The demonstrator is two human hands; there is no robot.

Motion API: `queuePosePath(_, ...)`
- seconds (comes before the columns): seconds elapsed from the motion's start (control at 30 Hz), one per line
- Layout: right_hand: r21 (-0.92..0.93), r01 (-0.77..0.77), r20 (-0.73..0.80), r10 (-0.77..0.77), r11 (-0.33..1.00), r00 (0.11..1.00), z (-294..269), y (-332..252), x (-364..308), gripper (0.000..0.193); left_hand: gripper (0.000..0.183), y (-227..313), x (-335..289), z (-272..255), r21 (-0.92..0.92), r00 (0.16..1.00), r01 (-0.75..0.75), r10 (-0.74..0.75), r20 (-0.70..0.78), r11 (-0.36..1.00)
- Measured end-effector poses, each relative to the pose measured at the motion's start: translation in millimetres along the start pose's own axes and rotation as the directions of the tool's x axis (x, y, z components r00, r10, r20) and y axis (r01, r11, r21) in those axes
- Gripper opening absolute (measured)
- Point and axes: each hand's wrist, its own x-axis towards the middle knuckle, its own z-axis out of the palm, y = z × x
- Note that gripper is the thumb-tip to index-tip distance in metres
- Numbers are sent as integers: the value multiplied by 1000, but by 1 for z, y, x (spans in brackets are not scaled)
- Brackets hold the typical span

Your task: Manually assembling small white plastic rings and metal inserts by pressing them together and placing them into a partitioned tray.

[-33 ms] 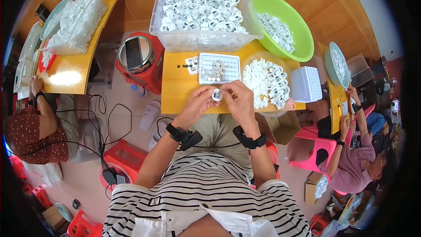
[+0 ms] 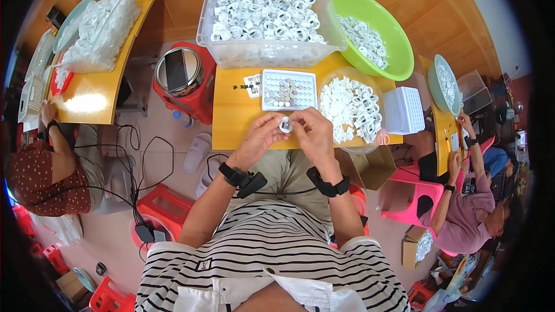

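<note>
Two bare hands are hovering close together over the near part of your yellow table (image 2: 231,127), and a small round white part (image 2: 286,125) is sitting between them. Your left hand (image 2: 259,138) is gripping this part with its thumb and fingertips, and the part is showing its face, with a dark opening in the middle, upward. Your right hand (image 2: 315,136) is curling inward, its thumb and fingertips lying right beside the part's right side; you cannot tell from this view whether they are pinching anything.

Just beyond your fingers, a white tray (image 2: 274,76) with round pockets is lying flat, and a cluster of small silver discs (image 2: 287,93) is resting on it. Left of the tray, some small black pieces (image 2: 245,86) are lying on the table, partly over a pale sheet. To the right of your right hand, a clear round bowl (image 2: 359,149) is holding many white pieces (image 2: 341,107), and a stack of white trays (image 2: 399,117) is standing just beyond it. Farther back, a clear plastic bin (image 2: 272,55) is holding a heap of white parts, while a green basin (image 2: 400,34) beside it is tilting toward you with more white parts inside.
</note>
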Motion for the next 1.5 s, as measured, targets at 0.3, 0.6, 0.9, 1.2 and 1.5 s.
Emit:
queuePosePath(0.3,-138,220,18,-220,966,975,-2,-3,-9,13,19,-2,0,5,116,999,-2,7,-35,993)
queuePosePath(0.6,16,73,52,-74,997,996,-3,16,-10,10,18,-4,2,3,159,999,3,5,-47,987)
queuePosePath(0.9,19,124,87,-125,992,988,-6,24,-9,6,20,-5,1,2,212,998,19,-5,-65,977)
queuePosePath(1.2,432,-226,33,235,873,971,10,34,-16,10,23,-3,0,4,242,1000,11,-5,-24,970)
queuePosePath(1.5,616,-356,133,352,703,926,-5,30,-20,9,25,3,-4,23,458,994,-8,57,-92,889)
